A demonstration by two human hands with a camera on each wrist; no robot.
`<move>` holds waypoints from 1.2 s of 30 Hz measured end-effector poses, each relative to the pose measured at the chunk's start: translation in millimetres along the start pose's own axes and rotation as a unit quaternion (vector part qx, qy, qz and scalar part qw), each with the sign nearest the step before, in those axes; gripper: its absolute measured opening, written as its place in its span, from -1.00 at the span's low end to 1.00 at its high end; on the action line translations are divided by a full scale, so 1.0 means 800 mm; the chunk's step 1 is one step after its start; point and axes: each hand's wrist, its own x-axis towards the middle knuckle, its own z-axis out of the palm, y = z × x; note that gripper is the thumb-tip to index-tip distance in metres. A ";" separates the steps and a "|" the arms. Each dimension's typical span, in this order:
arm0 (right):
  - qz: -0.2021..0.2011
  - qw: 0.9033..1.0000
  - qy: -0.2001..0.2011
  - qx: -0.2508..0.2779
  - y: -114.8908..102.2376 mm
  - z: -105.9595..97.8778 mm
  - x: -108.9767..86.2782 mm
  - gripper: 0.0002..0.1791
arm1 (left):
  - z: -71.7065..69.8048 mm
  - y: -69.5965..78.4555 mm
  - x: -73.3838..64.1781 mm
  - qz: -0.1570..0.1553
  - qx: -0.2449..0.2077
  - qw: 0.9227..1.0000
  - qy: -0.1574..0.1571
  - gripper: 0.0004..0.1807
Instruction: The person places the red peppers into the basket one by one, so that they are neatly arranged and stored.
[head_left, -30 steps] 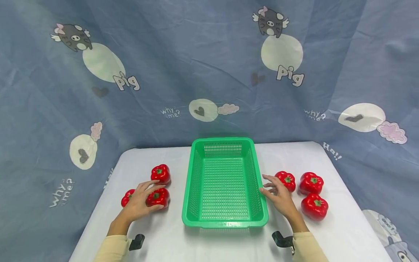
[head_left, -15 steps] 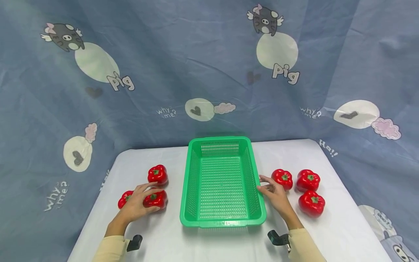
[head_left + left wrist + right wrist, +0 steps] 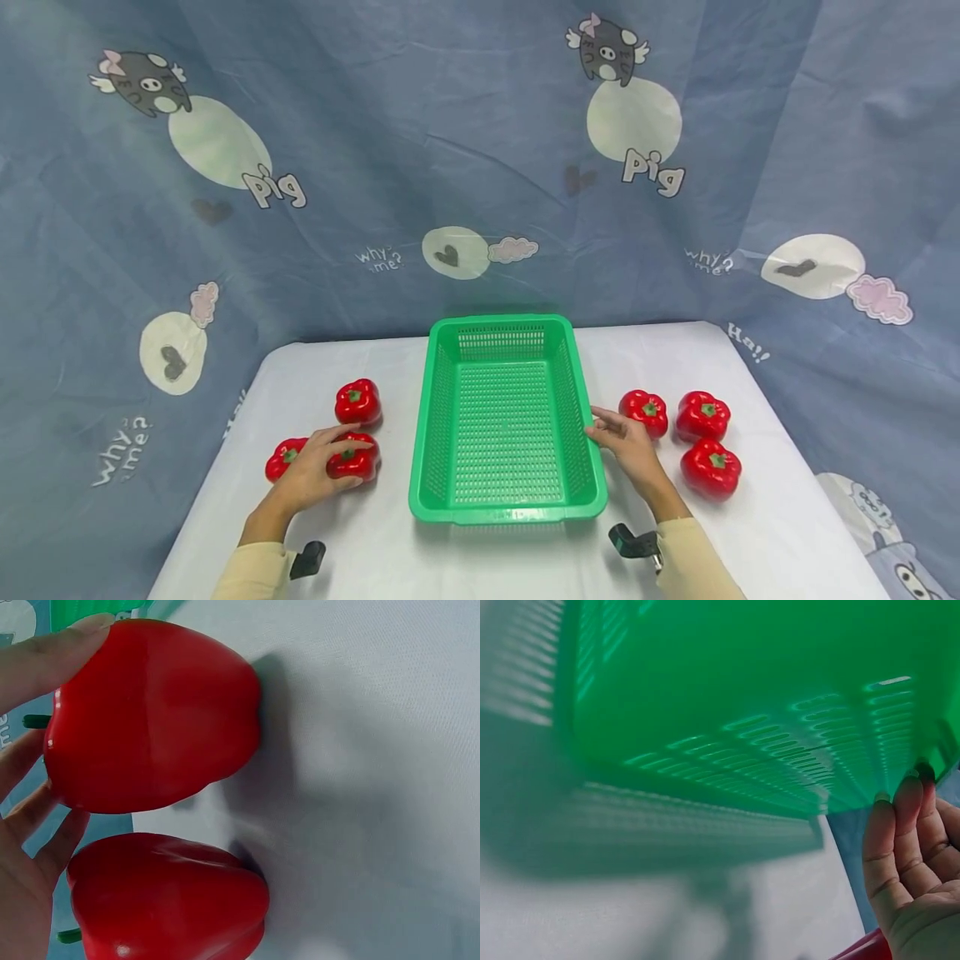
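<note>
My left hand [image 3: 307,475] curls over a red bell pepper [image 3: 150,712] at the left of the table. In the left wrist view the thumb lies along one side and the other fingers reach behind it; the pepper rests on the cloth. A second red bell pepper [image 3: 357,402] stands just beyond, and a third red bell pepper [image 3: 282,461] is partly hidden by the hand. At the right rim of the green plastic basket [image 3: 423,433], my right hand [image 3: 633,450] has its thumb on the rim. Its fingertips [image 3: 882,799] meet the outer wall below.
Several red bell peppers stand right of the basket: a near one [image 3: 711,469], a far one [image 3: 702,416] and one beside the right hand [image 3: 647,410]. A white cloth [image 3: 360,550] covers the table. A blue printed curtain [image 3: 480,150] hangs behind.
The left hand has closed in a little around its pepper. The right fingers have drawn together against the basket rim. The whole head view has shifted slightly.
</note>
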 end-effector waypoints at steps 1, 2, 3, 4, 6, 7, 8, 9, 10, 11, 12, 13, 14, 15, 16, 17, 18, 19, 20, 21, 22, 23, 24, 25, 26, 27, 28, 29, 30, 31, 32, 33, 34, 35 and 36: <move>0.000 1.000 -0.003 0.009 0.000 -0.001 0.001 -0.48 | 0.000 0.000 0.000 -0.001 0.001 1.000 -0.001 -0.39; 0.000 1.000 -0.006 0.014 0.000 -0.001 0.001 -0.49 | 0.001 0.000 0.001 -0.003 -0.001 1.000 -0.002 -0.39; 0.001 1.000 -0.009 0.019 0.000 -0.002 0.002 -0.48 | 0.001 -0.001 0.001 -0.004 -0.001 1.000 -0.002 -0.40; 0.001 1.000 -0.013 0.023 0.001 -0.003 0.003 -0.48 | 0.001 -0.001 0.001 -0.005 -0.001 1.000 -0.003 -0.40; 0.003 0.999 -0.019 0.028 0.001 -0.003 0.004 -0.48 | 0.002 -0.001 0.002 -0.004 -0.002 1.000 -0.003 -0.40; 0.007 0.999 -0.021 0.031 0.001 -0.004 0.004 -0.48 | 0.002 -0.001 0.002 -0.002 -0.001 1.000 -0.003 -0.41; 0.009 0.999 -0.023 0.031 0.002 -0.004 0.003 -0.47 | 0.003 -0.002 0.002 0.000 -0.001 1.000 -0.003 -0.41; 0.011 0.999 -0.026 0.032 0.002 -0.004 0.003 -0.47 | 0.003 -0.002 0.002 0.002 0.001 1.000 -0.003 -0.41; 0.013 0.999 -0.028 0.031 0.002 -0.004 0.003 -0.46 | 0.003 -0.002 0.002 0.005 0.004 1.000 -0.003 -0.41; 0.014 0.999 -0.031 0.031 0.002 -0.004 0.003 -0.46 | 0.003 -0.002 0.002 0.009 0.006 1.000 -0.003 -0.41; 0.017 0.999 -0.030 0.032 0.002 -0.004 0.003 -0.46 | 0.004 -0.002 0.002 0.009 0.008 1.000 -0.002 -0.40; 0.019 0.999 -0.030 0.032 0.002 -0.004 0.003 -0.46 | 0.004 -0.003 0.002 0.009 0.010 1.000 -0.001 -0.40; 0.021 0.999 -0.029 0.033 0.001 -0.004 0.003 -0.46 | 0.004 -0.003 0.002 0.009 0.008 1.000 0.001 -0.39; 0.022 0.999 -0.029 0.032 0.001 -0.004 0.003 -0.46 | 0.004 -0.003 0.003 0.008 0.009 1.000 0.002 -0.39; 0.022 0.999 -0.027 0.032 0.000 -0.004 0.003 -0.47 | 0.004 -0.003 0.003 0.008 0.009 1.000 0.003 -0.39; 0.021 0.999 -0.030 0.030 0.001 -0.004 0.004 -0.47 | 0.004 -0.003 0.003 0.006 0.008 1.000 0.004 -0.39; 0.022 0.999 -0.027 0.031 0.000 -0.004 0.004 -0.48 | 0.004 -0.003 0.004 0.002 0.009 1.000 0.005 -0.39; 0.020 0.999 -0.028 0.029 0.000 -0.004 0.004 -0.48 | 0.005 -0.003 0.004 0.001 0.009 1.000 0.006 -0.39; 0.019 0.999 -0.028 0.029 0.000 -0.004 0.004 -0.48 | 0.005 -0.003 0.004 0.003 0.012 1.000 0.006 -0.39; 0.018 0.999 -0.030 0.027 0.000 -0.004 0.004 -0.48 | 0.005 -0.003 0.005 0.004 0.016 1.000 0.007 -0.39; 0.018 0.999 -0.030 0.026 0.000 -0.004 0.004 -0.48 | 0.006 -0.003 0.005 0.005 0.018 1.000 0.008 -0.40; 0.018 0.999 -0.030 0.026 0.000 -0.004 0.004 -0.47 | 0.006 -0.003 0.005 0.005 0.020 1.000 0.008 -0.40; 0.021 0.999 -0.028 0.028 -0.001 -0.004 0.003 -0.48 | 0.006 -0.003 0.005 0.007 0.021 1.000 0.009 -0.40; 0.022 0.999 -0.027 0.028 -0.001 -0.004 0.003 -0.48 | 0.006 -0.002 0.005 0.009 0.022 1.000 0.009 -0.41; 0.024 0.999 -0.027 0.028 -0.001 -0.004 0.003 -0.48 | 0.006 -0.002 0.005 0.011 0.023 1.000 0.009 -0.41; 0.024 0.999 -0.027 0.029 -0.001 -0.004 0.003 -0.48 | 0.006 -0.002 0.005 0.012 0.022 1.000 0.008 -0.42; 0.025 0.999 -0.025 0.030 -0.001 -0.004 0.003 -0.48 | 0.005 -0.002 0.006 0.013 0.020 1.000 0.008 -0.43; 0.025 0.999 -0.024 0.032 -0.001 -0.005 0.003 -0.48 | 0.005 -0.002 0.006 0.015 0.019 1.000 0.008 -0.44; 0.025 0.999 -0.025 0.032 -0.002 -0.005 0.002 -0.48 | 0.005 -0.002 0.006 0.014 0.018 1.000 0.007 -0.44; 0.024 0.999 -0.026 0.033 -0.002 -0.005 0.002 -0.48 | 0.006 -0.003 0.006 0.014 0.018 1.000 0.006 -0.45; 0.022 0.999 -0.028 0.033 -0.002 -0.005 0.002 -0.47 | 0.006 -0.003 0.006 0.014 0.018 1.000 0.005 -0.46; 0.022 0.999 -0.030 0.034 -0.002 -0.005 0.002 -0.47 | 0.007 -0.004 0.006 0.014 0.019 1.000 0.006 -0.46; 0.021 0.999 -0.032 0.034 -0.002 -0.005 0.002 -0.46 | 0.008 -0.004 0.006 0.014 0.020 1.000 0.006 -0.47; 0.021 0.999 -0.034 0.033 -0.002 -0.005 0.003 -0.46 | 0.008 -0.004 0.006 0.016 0.022 1.000 0.006 -0.48; 0.020 0.999 -0.035 0.033 -0.003 -0.005 0.002 -0.46 | 0.009 -0.005 0.005 0.017 0.024 1.000 0.005 -0.49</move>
